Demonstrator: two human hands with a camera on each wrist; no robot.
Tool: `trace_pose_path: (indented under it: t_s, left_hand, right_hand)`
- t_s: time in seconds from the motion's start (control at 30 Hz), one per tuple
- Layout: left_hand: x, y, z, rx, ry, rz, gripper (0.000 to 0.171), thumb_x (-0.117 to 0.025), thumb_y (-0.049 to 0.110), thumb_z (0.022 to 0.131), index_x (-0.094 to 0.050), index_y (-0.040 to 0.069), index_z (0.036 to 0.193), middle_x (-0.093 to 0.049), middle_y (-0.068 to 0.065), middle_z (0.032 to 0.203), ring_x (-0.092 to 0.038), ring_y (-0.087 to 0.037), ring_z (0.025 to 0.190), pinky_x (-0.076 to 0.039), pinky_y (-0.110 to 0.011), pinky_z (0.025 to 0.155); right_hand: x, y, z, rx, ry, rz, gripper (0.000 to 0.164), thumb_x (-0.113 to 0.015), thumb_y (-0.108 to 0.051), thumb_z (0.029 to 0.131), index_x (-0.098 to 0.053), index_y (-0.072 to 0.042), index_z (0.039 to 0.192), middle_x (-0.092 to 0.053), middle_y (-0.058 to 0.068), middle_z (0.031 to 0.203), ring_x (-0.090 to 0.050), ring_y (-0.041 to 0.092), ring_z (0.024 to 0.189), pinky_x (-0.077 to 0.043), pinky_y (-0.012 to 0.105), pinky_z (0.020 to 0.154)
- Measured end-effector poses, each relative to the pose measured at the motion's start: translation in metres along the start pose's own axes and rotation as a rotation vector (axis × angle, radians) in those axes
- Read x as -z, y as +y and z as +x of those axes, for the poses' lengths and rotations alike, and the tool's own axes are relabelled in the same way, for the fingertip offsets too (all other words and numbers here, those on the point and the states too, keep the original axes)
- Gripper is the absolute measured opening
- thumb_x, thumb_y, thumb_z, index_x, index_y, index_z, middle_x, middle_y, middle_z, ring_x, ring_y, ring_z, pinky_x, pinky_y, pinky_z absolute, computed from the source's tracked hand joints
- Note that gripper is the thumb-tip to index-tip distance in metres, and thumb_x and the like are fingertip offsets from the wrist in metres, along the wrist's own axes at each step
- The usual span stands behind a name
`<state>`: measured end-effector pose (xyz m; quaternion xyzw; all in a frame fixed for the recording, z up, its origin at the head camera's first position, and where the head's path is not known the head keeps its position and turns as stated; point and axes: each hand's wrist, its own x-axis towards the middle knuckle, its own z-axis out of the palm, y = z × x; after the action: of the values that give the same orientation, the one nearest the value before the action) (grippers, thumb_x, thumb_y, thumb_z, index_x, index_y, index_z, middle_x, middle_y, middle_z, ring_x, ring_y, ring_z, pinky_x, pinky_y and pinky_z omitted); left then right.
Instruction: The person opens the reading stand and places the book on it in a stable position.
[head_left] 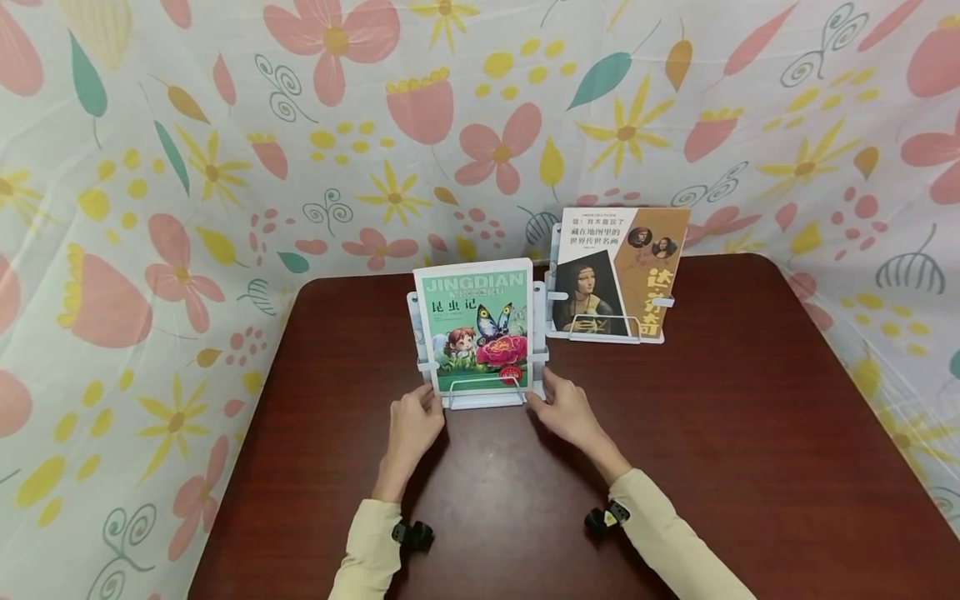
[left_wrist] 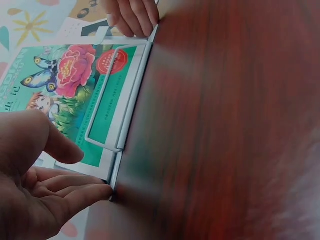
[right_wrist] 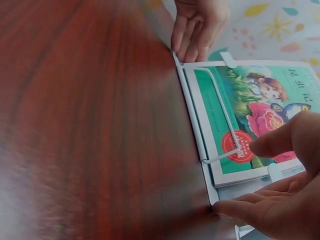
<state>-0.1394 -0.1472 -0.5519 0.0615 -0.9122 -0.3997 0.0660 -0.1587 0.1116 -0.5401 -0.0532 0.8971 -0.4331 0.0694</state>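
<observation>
A green picture book (head_left: 480, 325) with a butterfly, a pink flower and a child on its cover leans on a white book stand (head_left: 487, 402). A wire holder (left_wrist: 102, 100) crosses its lower front. At the stand's lower left corner, the fingertips of my left hand (head_left: 415, 423) touch the base edge. My right hand (head_left: 567, 408) touches the opposite lower corner. The wrist views show both hands with fingers extended along the stand's bottom and thumbs apart from the fingers, over the book's side. Fingertips beneath or behind the base are partly hidden.
Behind and to the right, a second book (head_left: 592, 267) with a portrait painting rests on another white stand (head_left: 607, 337), close to the first. Both stand on a dark brown table (head_left: 487, 517). A floral cloth (head_left: 480, 125) hangs along the back and sides.
</observation>
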Motion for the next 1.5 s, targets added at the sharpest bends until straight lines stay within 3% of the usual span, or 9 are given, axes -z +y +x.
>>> trace_pose_path:
  t_s: [0.13,0.23,0.37,0.5,0.77,0.93,1.17,1.3,1.5]
  left_hand:
    - [-0.001,-0.002,0.012,-0.012,-0.015,0.002,0.036,-0.063,0.014,0.095,-0.068,-0.007,0.125,-0.076,-0.02,0.109,-0.075,-0.029,0.099,-0.061,-0.044,0.085]
    - [-0.002,-0.003,0.023,-0.016,-0.036,0.017,0.038,-0.059,0.011,0.095,-0.067,-0.007,0.127,-0.075,-0.021,0.112,-0.074,-0.031,0.104,-0.06,-0.044,0.088]
    - [-0.004,-0.003,0.039,-0.027,-0.044,0.041,0.041,-0.053,0.004,0.09,-0.066,-0.007,0.128,-0.074,-0.02,0.114,-0.07,-0.032,0.112,-0.058,-0.045,0.091]
    - [-0.006,-0.004,0.052,-0.013,-0.058,0.047,0.046,-0.051,0.001,0.086,-0.065,-0.006,0.13,-0.074,-0.019,0.116,-0.068,-0.032,0.115,-0.059,-0.044,0.091]
    - [-0.009,-0.003,0.071,0.016,-0.079,0.028,0.05,-0.051,0.001,0.084,-0.064,-0.004,0.132,-0.072,-0.019,0.12,-0.066,-0.031,0.118,-0.057,-0.045,0.093]
    - [-0.009,-0.004,0.083,0.021,-0.089,0.025,0.053,-0.051,0.0,0.083,-0.062,-0.004,0.134,-0.072,-0.02,0.121,-0.066,-0.03,0.119,-0.057,-0.043,0.093]
    - [-0.01,-0.003,0.1,0.027,-0.091,0.026,0.057,-0.05,0.001,0.081,-0.06,-0.003,0.137,-0.07,-0.018,0.125,-0.063,-0.03,0.124,-0.056,-0.042,0.094]
    - [-0.011,-0.002,0.106,0.042,-0.092,0.031,0.058,-0.05,0.002,0.082,-0.059,-0.002,0.139,-0.069,-0.017,0.128,-0.063,-0.031,0.123,-0.055,-0.043,0.095]
    - [-0.015,-0.003,0.111,0.049,-0.098,0.029,0.062,-0.048,0.002,0.08,-0.056,-0.001,0.142,-0.067,-0.017,0.132,-0.063,-0.03,0.12,-0.051,-0.038,0.085]
  right_hand:
    - [-0.001,-0.001,0.012,0.01,-0.006,-0.037,0.072,-0.065,-0.022,0.095,-0.035,0.017,0.148,-0.067,0.036,0.109,-0.062,0.038,0.119,-0.05,0.054,0.101]
    - [-0.003,-0.002,0.022,0.006,-0.011,-0.059,0.077,-0.067,-0.024,0.094,-0.032,0.015,0.151,-0.068,0.034,0.107,-0.064,0.04,0.115,-0.05,0.054,0.101]
    - [-0.007,-0.003,0.036,0.006,-0.028,-0.057,0.08,-0.069,-0.025,0.093,-0.03,0.011,0.152,-0.064,0.034,0.124,-0.066,0.044,0.113,-0.049,0.055,0.103]
    - [-0.01,-0.004,0.048,0.016,-0.03,-0.049,0.074,-0.069,-0.024,0.093,-0.034,0.01,0.149,-0.062,0.035,0.128,-0.065,0.045,0.115,-0.049,0.056,0.102]
    - [-0.006,-0.005,0.065,0.018,-0.02,-0.057,0.066,-0.069,-0.024,0.093,-0.039,0.008,0.143,-0.066,0.032,0.12,-0.067,0.042,0.106,-0.052,0.054,0.093]
    - [-0.007,-0.005,0.076,0.015,-0.018,-0.063,0.069,-0.069,-0.024,0.092,-0.038,0.01,0.143,-0.064,0.034,0.125,-0.064,0.046,0.114,-0.051,0.055,0.095]
    - [-0.009,-0.006,0.093,0.011,-0.029,-0.073,0.086,-0.068,-0.026,0.093,-0.022,0.015,0.153,-0.049,0.039,0.142,-0.052,0.05,0.13,-0.045,0.057,0.107]
    - [-0.007,-0.005,0.098,0.028,-0.035,-0.053,0.086,-0.068,-0.026,0.092,-0.023,0.015,0.152,-0.051,0.039,0.14,-0.054,0.049,0.128,-0.046,0.057,0.106]
    - [-0.007,-0.004,0.103,0.038,-0.017,-0.025,0.079,-0.07,-0.023,0.091,-0.031,0.012,0.149,-0.058,0.037,0.133,-0.058,0.048,0.124,-0.047,0.057,0.104]
